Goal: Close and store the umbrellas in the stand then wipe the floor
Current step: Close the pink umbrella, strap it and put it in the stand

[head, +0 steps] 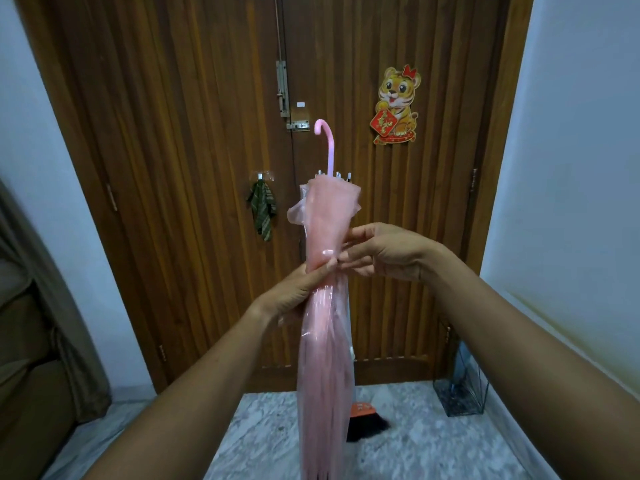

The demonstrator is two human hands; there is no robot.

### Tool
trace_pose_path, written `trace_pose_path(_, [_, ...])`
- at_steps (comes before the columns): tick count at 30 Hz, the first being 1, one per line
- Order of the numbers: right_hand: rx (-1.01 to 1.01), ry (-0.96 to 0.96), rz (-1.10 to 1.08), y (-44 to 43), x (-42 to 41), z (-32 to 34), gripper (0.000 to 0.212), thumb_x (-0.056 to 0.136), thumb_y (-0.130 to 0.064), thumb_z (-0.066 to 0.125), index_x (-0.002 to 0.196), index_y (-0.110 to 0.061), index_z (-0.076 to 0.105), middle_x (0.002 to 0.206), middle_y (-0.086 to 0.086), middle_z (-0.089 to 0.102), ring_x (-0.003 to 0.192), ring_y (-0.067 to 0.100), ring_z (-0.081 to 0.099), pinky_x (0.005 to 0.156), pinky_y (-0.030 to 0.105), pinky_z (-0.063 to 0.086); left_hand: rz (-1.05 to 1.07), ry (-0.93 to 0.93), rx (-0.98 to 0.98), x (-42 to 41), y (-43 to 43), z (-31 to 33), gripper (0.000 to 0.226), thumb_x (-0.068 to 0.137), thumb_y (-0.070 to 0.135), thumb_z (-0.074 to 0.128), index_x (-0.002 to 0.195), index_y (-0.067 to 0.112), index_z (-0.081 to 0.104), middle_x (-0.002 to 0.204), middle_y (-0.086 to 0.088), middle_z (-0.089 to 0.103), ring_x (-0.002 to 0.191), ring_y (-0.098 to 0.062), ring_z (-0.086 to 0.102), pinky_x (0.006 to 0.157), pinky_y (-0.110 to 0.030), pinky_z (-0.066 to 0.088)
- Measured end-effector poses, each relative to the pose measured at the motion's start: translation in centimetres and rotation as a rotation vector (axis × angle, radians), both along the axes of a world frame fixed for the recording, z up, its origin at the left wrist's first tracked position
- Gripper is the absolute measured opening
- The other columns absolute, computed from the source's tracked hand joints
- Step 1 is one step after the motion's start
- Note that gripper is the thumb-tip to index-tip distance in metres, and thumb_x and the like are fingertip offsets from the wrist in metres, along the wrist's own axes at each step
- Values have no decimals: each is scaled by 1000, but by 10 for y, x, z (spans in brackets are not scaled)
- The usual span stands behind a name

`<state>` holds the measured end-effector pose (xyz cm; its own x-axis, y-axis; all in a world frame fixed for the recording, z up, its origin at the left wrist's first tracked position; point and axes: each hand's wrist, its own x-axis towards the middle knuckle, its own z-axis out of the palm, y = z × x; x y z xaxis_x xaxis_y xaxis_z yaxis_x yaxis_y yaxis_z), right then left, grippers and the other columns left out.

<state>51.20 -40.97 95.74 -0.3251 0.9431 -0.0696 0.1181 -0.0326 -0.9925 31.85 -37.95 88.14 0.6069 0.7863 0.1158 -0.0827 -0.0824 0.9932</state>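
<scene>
A folded pink translucent umbrella (325, 341) stands upright in front of me, its curved pink handle at the top. My left hand (298, 292) grips the gathered canopy around its middle. My right hand (381, 252) is beside it on the right, fingertips pinching at the canopy fabric near the left thumb. A clear wire-framed umbrella stand (462, 389) sits on the floor by the right wall, next to the door. The marble floor (433, 441) spreads below.
A closed wooden double door (207, 133) fills the background, with a green cloth (262, 211) hanging from a hook. A broom head (365, 422) lies on the floor behind the umbrella. A brown sofa (31, 358) sits at the left. White walls flank both sides.
</scene>
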Motion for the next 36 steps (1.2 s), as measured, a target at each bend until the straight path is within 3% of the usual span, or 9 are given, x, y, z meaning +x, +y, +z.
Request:
trace_pose_path(2, [27,44,-9,1,0,-4,35,87,8,67,119,-5,68,107,15,73,99,27,73,86,38,60,49,-34,-21,1,1,-1,65,83,63,59,133,22,59,119,-13,70,111,-29,68,95,-47,55])
trace_pose_path(5, [145,-6,-127,1,-7,-11,32,84,-3,77,114,-1,68,111,21,72,96,33,75,77,36,63,103,-147,-40,3,3,1,47,102,49,40,129,18,64,122,-22,66,107,-34,66,102,-55,49])
trace_pose_path(11, [382,-178,-369,7,-23,-25,33,74,-20,88,96,-2,71,89,13,77,80,24,78,77,43,64,139,-229,-61,12,1,4,48,105,45,35,130,12,61,112,-19,70,97,-30,70,90,-45,57])
trace_pose_path(17, [535,-360,-302,8,-27,-32,28,69,-20,91,84,-6,72,80,4,75,73,17,75,72,36,64,171,-274,-74,11,-1,5,53,105,48,28,131,14,60,120,-21,69,110,-37,67,95,-49,55])
trace_pose_path(23, [485,-458,-208,7,-29,-34,11,83,-14,80,83,-4,76,75,6,76,67,13,74,67,25,59,206,-253,-51,10,3,1,55,104,51,29,129,13,60,120,-19,69,112,-36,67,98,-50,53])
trace_pose_path(26, [358,-304,-213,6,-22,-31,10,90,-10,73,89,0,72,83,12,74,72,20,74,69,30,62,226,-263,-11,9,7,-1,52,105,50,28,134,14,54,117,-19,70,108,-36,68,95,-51,54])
trace_pose_path(29, [265,-179,-269,3,-12,-27,6,93,-8,66,89,-6,69,80,10,70,68,17,67,61,26,56,291,-336,-31,1,12,-3,50,105,48,33,134,13,54,106,-14,72,100,-31,70,91,-48,56])
trace_pose_path(32, [274,-138,-385,-1,0,-23,13,94,-16,65,84,-13,72,75,0,66,62,7,55,54,20,41,348,-372,-57,-11,18,-6,48,105,46,36,134,12,54,93,-8,75,86,-24,73,78,-41,60])
trace_pose_path(36, [237,-128,-379,-4,0,-22,16,90,-31,72,79,-18,73,59,-8,57,51,6,42,47,20,34,344,-350,-16,-12,14,-6,44,104,46,38,128,16,58,96,-7,73,86,-20,73,73,-33,60])
